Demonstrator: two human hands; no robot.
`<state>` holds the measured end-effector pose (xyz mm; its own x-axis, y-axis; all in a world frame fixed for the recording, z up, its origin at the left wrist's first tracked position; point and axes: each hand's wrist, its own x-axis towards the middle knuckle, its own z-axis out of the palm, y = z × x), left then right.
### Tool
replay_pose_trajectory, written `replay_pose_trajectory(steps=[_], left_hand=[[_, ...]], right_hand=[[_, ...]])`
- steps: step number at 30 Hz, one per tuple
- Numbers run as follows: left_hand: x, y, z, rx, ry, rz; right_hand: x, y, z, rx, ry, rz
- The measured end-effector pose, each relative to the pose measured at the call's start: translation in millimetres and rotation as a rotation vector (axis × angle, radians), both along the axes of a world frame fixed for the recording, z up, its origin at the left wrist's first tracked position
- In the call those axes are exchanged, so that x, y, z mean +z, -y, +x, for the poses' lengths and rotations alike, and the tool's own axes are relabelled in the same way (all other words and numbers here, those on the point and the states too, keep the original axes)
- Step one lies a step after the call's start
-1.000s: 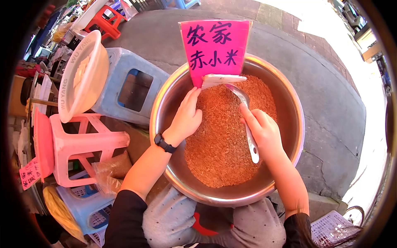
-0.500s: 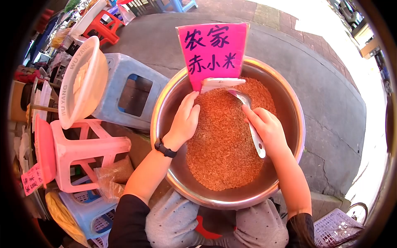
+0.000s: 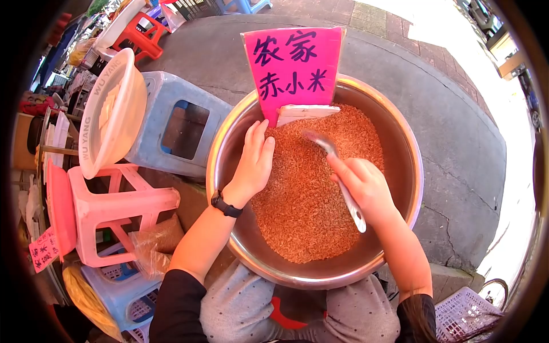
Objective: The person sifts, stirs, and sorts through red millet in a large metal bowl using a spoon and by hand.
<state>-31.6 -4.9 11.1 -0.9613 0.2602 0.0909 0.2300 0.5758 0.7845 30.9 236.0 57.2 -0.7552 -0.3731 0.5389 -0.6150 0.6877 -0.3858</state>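
A wide metal basin (image 3: 403,188) holds a heap of reddish-brown rice grains (image 3: 303,211). My right hand (image 3: 363,186) is closed around the handle of a metal spoon (image 3: 350,208). The spoon's bowl, slightly blurred, is over the upper part of the grains. Along the basin's left side, my left hand (image 3: 253,157) has its fingers stretched out, the tips at the lower left corner of a pink sign (image 3: 294,66). Black handwritten characters cover this sign, which stands at the far rim. A white block (image 3: 306,112) sits at its foot in the grains.
To the left, a cream plastic basin (image 3: 128,126) leans on its side by a blue stool (image 3: 137,140). Below are a pink stool (image 3: 103,200) and a plastic bag of grain (image 3: 157,243). A red stool (image 3: 140,37) stands farther back, a lilac basket (image 3: 466,314) at lower right.
My right hand and the spoon have shifted slightly down and left, with the spoon's bowl moving away from the white block. My left hand has moved slightly up and left.
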Motion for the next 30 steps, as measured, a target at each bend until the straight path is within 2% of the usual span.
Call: replay_pose_trajectory(steps=[4,10,16,21,24,28,30], left_hand=[[2.0,0.4,0.9,-0.024,-0.003,0.012],[4.7,-4.6,2.4,-0.029,-0.031,0.018],[-0.9,-5.9,2.5,-0.009,-0.065,0.044],[1.7,1.1,-1.7,0.038,-0.06,0.069],[4.7,2.1,-2.5,0.035,-0.007,0.08],[3.4,5.4,-0.8,0.083,0.028,-0.103],[0.7,10.5,-4.4,0.12,0.049,-0.002]], right_hand=[[-20.1,-1.8,-4.2,-0.276,0.113,-0.099],[-27.1,11.0,-12.5,-0.071,0.033,-0.072],[-17.3,21.1,-5.8,0.207,-0.017,0.171],[-3.3,20.9,10.4,0.402,0.111,0.048],[2.5,15.7,8.9,0.426,0.183,-0.004],[-1.9,6.0,4.1,0.356,0.16,-0.165],[2.5,-2.2,1.1,0.264,0.142,-0.212]])
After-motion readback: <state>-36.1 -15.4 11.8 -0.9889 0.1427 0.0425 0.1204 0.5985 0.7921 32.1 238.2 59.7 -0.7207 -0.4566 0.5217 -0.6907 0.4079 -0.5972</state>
